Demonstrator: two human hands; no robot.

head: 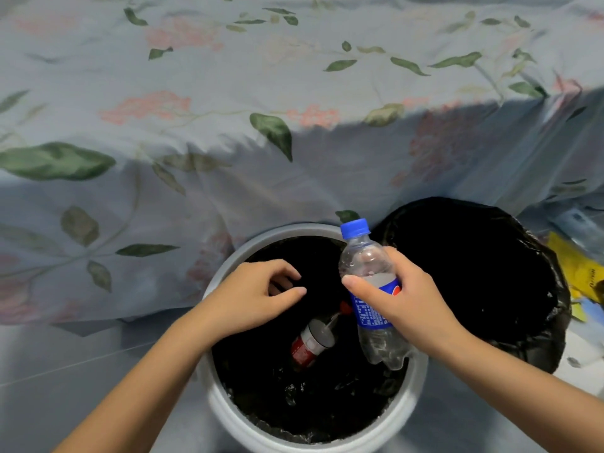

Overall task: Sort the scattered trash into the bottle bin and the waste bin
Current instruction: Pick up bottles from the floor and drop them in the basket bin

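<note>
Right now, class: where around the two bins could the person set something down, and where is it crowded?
Free: the flowered sheet above the bins, and the grey floor left of the white-rimmed bin. Crowded: that bin's mouth, where the left hand, the right hand gripping the blue-capped bottle, and a red-labelled bottle sit; wrappers lie beside the black-bagged bin.

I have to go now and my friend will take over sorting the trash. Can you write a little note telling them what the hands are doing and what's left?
Right hand: grips a clear bottle with a blue cap, held upright over the white bin.
Left hand: holds nothing, fingers loosely curled above that same bin.
Done: a red-label bottle already lies inside the white bin, so it looks like the bottle bin.
The black-bag bin stands to its right; its inside is too dark to see.
Left: drop the blue-cap bottle in the white bin. Some yellow wrappers on the floor at the far right may still need sorting.
</note>
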